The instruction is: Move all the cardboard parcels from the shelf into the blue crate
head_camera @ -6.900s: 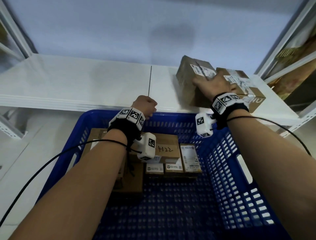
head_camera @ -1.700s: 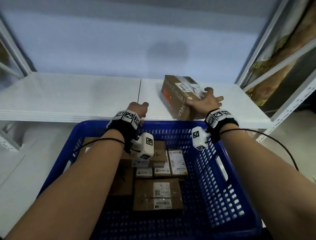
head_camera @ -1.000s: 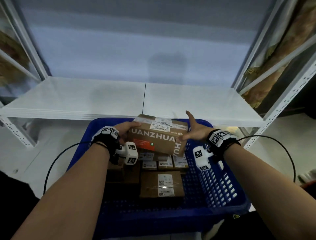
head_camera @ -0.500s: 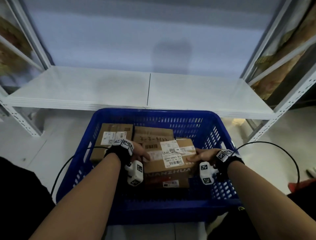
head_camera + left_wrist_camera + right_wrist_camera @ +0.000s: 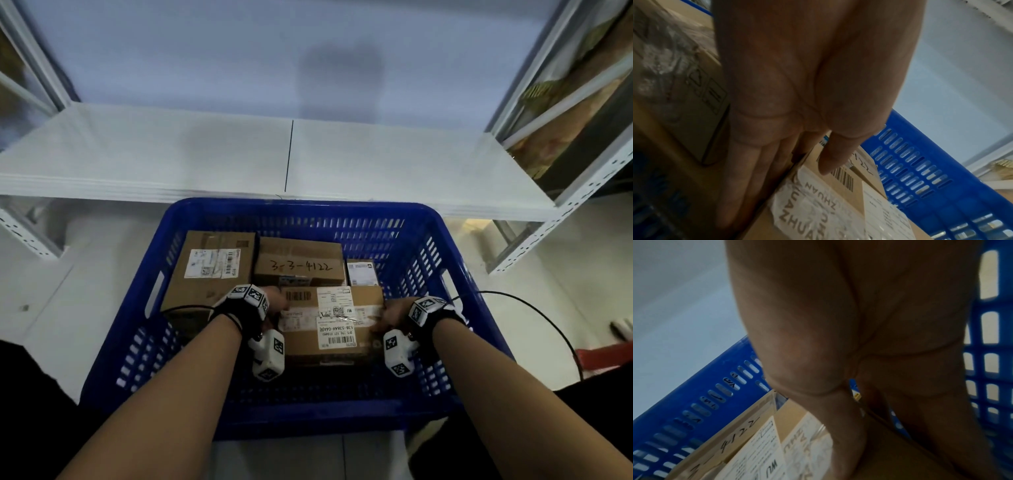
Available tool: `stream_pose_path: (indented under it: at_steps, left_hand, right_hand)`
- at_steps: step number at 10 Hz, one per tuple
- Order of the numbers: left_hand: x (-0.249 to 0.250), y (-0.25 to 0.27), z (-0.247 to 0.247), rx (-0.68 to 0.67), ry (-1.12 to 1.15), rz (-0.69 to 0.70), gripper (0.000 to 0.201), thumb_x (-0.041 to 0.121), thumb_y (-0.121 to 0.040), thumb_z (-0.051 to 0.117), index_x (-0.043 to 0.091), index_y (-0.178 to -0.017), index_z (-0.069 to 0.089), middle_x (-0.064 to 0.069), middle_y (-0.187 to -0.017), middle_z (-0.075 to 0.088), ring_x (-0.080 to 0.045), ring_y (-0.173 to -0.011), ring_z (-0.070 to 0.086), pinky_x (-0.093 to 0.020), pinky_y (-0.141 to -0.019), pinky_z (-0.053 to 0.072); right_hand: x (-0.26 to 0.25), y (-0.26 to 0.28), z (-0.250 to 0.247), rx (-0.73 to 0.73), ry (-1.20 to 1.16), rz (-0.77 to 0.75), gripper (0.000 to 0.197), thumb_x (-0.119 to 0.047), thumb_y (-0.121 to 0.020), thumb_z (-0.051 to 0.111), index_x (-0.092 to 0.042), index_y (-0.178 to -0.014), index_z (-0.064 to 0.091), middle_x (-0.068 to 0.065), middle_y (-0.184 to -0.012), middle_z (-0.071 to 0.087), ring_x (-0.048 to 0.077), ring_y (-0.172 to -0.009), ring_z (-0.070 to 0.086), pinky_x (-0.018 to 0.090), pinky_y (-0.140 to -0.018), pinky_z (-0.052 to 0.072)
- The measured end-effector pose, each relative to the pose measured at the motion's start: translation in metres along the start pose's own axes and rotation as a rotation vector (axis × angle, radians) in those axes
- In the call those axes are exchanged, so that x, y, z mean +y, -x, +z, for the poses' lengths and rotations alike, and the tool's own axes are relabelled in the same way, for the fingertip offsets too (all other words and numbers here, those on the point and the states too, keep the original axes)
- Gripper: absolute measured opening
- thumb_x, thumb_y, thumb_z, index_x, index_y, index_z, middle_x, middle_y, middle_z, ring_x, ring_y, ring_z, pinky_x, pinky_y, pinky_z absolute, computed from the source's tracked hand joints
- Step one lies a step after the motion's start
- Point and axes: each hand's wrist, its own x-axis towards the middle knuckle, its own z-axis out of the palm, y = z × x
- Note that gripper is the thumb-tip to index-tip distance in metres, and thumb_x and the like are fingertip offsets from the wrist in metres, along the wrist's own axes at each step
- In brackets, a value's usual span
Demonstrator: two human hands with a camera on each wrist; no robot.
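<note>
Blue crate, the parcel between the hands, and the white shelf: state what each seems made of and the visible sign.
Blue crate: moulded plastic, slightly glossy, judging by its uniform colour and slotted walls. Parcel: matt brown cardboard with shiny tape and paper labels. White shelf: smooth panels on perforated posts, probably painted metal, though uncertain.

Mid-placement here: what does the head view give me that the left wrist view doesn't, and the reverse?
Head only: the shelf, no parcels visible on it, and the right hand at the parcel's right end. Left wrist only: the left hand's straight fingers flat down the parcel's left side, thumb on its top edge. Both: that parcel inside the crate, beside the 4122 box.
</note>
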Motion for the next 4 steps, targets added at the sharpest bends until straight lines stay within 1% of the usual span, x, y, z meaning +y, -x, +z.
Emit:
stream_pose_path:
  at_steps: [1,2,3,4]
  left_hand:
    - [0.002,0.003,0.002,0.035,-0.043,0.015,0.038,0.019,-0.099,0.049,-0.004,-0.128,0.057,-0.024,-0.125,0.065,-0.029,-0.083,0.069,-0.036,-0.073,0.060]
    - [0.004,0.006,0.003,0.005,-0.087,-0.028,0.042,0.023,-0.100,0.048,-0.003,-0.134,0.054,-0.022,-0.133,0.059,-0.035,-0.119,0.061,-0.043,-0.099,0.051]
    - [0.004,0.012,-0.001,0.038,-0.098,-0.017,0.041,0.025,-0.100,0.049,-0.002,-0.131,0.055,-0.021,-0.132,0.060,-0.035,-0.120,0.061,-0.041,-0.098,0.052]
    - [0.005,0.019,-0.009,0.122,-0.091,-0.001,0.039,0.028,-0.098,0.050,-0.003,-0.118,0.063,-0.021,-0.123,0.066,-0.034,-0.109,0.067,-0.041,-0.090,0.054]
  right_hand:
    - [-0.024,0.053,-0.012,-0.017,-0.020,0.046,0.099,-0.086,-0.060,0.049,-0.019,-0.132,0.056,0.006,-0.140,0.056,0.028,-0.118,0.058,0.041,-0.107,0.044]
    - [-0.050,0.105,-0.024,-0.041,-0.046,0.026,0.059,-0.053,-0.095,0.051,-0.011,-0.136,0.054,0.007,-0.142,0.053,0.027,-0.125,0.053,0.033,-0.105,0.041]
    - [-0.056,0.117,-0.040,-0.069,-0.209,0.076,0.043,-0.030,-0.100,0.052,-0.003,-0.133,0.054,0.012,-0.126,0.057,0.024,-0.110,0.054,0.034,-0.092,0.046]
    - [-0.055,0.118,-0.058,0.065,-0.436,0.144,0.014,-0.020,-0.098,0.055,-0.011,-0.088,0.059,0.007,-0.089,0.059,0.020,-0.075,0.054,0.027,-0.059,0.044]
